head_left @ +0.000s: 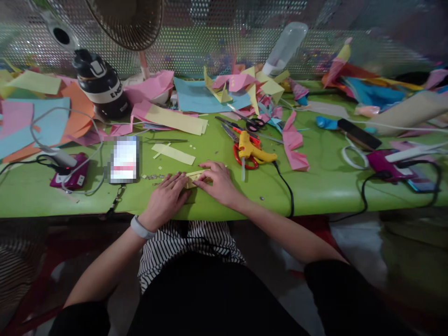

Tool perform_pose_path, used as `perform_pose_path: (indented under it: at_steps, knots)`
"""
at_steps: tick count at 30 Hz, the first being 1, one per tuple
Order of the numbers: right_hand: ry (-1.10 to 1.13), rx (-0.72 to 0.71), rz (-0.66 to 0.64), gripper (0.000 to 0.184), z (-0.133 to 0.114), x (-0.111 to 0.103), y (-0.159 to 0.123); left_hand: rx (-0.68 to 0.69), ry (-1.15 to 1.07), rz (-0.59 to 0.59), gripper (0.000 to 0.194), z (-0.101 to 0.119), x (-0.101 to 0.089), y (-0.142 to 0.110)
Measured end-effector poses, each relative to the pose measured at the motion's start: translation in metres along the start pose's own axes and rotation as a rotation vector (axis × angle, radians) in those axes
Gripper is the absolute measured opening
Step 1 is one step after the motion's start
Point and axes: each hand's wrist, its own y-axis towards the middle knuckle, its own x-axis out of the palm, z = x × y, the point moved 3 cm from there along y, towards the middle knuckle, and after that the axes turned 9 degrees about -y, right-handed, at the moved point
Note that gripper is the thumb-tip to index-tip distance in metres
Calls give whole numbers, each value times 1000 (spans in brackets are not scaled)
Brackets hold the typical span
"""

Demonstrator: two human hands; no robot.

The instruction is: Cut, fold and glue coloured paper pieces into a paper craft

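Observation:
A small pale-yellow folded paper strip [192, 180] lies on the green table near its front edge, partly hidden by both hands. My left hand [167, 192], with a light band at the wrist, rests flat with fingers stretched, its fingertips pressing the left end of the paper. From the other side, my right hand [219, 183] pinches the strip between thumb and bent fingers. Just beyond lies a loose pale-yellow strip [175, 153], with tweezers [168, 140] behind it. Tiny shiny pieces [153, 177] are scattered left of my hands.
Right of my hands lie a yellow glue gun [252, 150] and red-handled scissors [249, 163], with black scissors [255, 124] behind. A phone [123, 161], a black bottle [101, 86] and purple power strips [75, 171] stand or lie around. Coloured paper [189, 95] lines the back; cables cross the table.

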Motion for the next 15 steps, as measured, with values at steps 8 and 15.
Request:
perform_pose_path:
  at_steps: [8,15]
  knots:
    - [-43,50,-16,14,-7,-1,3,45,13,0,31,0,-1,-1]
    - [-79,52,-19,7,-7,0,3,77,6,28,31,-3,2,-3]
